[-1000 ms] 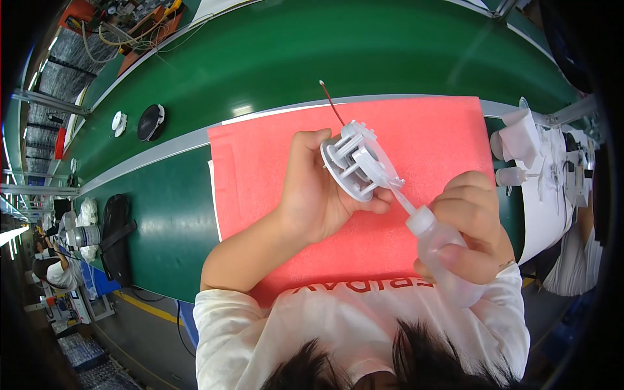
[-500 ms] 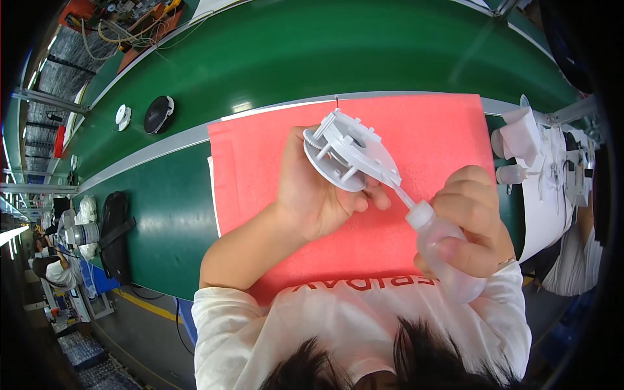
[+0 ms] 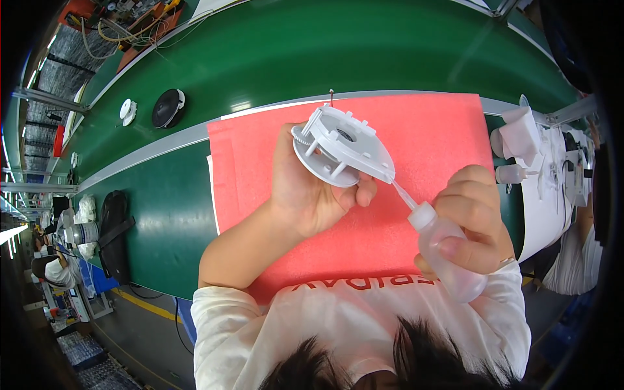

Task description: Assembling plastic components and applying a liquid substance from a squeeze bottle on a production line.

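A white plastic assembly [image 3: 353, 144] with two plates, posts and a toothed gear edge is tilted in my left hand [image 3: 302, 195], above the pink mat. A thin metal pin sticks up from its far end. My right hand [image 3: 471, 221] is wrapped round a translucent squeeze bottle [image 3: 448, 250] with a white cap and a narrow tapered nozzle. The nozzle tip is at the near right corner of the assembly; whether it touches I cannot tell. Part of my left fingers is hidden behind the assembly.
Under my hands lies a pink foam mat [image 3: 416, 130] on the green bench. A black round part [image 3: 168, 108] and a small white part [image 3: 127, 112] sit on the green belt [image 3: 292, 52]. At right stand another small bottle [image 3: 511, 174] and a white cup-like container [image 3: 520, 136]. A black bag [image 3: 114, 237] lies left.
My left hand and the white assembly have shifted slightly left and the assembly has turned a little. The right hand and bottle barely moved. Both parts on the belt have moved right.
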`<state>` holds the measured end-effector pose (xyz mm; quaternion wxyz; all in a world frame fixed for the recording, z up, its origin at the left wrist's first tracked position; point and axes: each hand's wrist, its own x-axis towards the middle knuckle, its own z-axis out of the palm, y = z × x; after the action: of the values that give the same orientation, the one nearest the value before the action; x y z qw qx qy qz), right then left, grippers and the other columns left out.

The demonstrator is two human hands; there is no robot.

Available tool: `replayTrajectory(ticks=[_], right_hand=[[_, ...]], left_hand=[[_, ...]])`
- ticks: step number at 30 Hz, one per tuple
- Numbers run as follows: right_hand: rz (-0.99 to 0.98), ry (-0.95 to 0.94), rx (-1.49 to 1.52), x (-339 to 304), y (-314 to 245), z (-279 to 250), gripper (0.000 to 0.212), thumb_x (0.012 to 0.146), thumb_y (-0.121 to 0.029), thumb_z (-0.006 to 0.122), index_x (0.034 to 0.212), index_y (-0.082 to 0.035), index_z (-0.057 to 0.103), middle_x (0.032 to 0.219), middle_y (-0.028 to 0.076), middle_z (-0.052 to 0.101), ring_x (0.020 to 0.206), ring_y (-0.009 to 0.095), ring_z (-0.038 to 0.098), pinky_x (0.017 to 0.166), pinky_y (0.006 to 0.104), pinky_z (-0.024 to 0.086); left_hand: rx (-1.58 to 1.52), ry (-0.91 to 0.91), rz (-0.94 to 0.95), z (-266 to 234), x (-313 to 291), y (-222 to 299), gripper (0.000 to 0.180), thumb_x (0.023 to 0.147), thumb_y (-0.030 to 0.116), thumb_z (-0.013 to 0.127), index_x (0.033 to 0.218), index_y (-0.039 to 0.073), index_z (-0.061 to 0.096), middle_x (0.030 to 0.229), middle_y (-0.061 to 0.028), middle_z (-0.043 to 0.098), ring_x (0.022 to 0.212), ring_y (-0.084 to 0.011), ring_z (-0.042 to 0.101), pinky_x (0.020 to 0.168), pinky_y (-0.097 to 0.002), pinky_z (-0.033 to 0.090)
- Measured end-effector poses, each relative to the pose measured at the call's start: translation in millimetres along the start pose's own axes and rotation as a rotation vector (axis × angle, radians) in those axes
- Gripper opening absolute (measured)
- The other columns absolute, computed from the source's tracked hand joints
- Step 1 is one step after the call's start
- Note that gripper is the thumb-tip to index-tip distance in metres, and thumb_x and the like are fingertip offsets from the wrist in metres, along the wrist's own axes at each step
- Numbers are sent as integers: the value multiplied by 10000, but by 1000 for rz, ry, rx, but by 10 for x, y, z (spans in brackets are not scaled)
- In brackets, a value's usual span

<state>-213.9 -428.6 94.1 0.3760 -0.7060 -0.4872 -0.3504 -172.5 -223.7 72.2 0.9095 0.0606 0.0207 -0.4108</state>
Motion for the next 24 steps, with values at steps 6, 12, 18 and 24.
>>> replayTrajectory(ticks=[6, 12, 18, 24], right_hand=[[438, 359, 603, -304, 266, 190, 358, 735, -328, 668, 937, -94, 488, 762, 58, 526, 526, 141, 458, 442, 277, 329], [1434, 551, 1209, -414, 628, 655, 401, 790, -453, 529, 942, -91, 450, 633, 14, 487, 475, 82, 394, 404, 210, 299], [1264, 269, 1118, -537, 720, 693, 401, 778, -455, 546, 934, -98, 450, 643, 14, 507, 466, 72, 432, 384, 183, 300], [1280, 284, 1127, -556, 701, 699, 431, 767, -461, 579, 939, -89, 444, 660, 14, 516, 477, 72, 450, 389, 181, 315]], left_hand=[[194, 88, 301, 117, 167, 189, 502, 848, 423, 318, 956, -27, 511, 856, -197, 591, 674, -283, 602, 632, -346, 512], [1415, 565, 846, -240, 577, 869, 415, 725, 183, 640, 988, -52, 420, 890, -212, 548, 797, -267, 586, 665, -352, 508], [2432, 778, 529, -579, 1014, 1411, 617, 604, 289, 673, 1082, -43, 467, 1107, -269, 439, 987, -376, 505, 812, -388, 457], [2654, 475, 618, -513, 1060, 1859, 638, 684, 389, 669, 1157, 5, 479, 1160, -201, 462, 1011, -349, 501, 854, -388, 433]])
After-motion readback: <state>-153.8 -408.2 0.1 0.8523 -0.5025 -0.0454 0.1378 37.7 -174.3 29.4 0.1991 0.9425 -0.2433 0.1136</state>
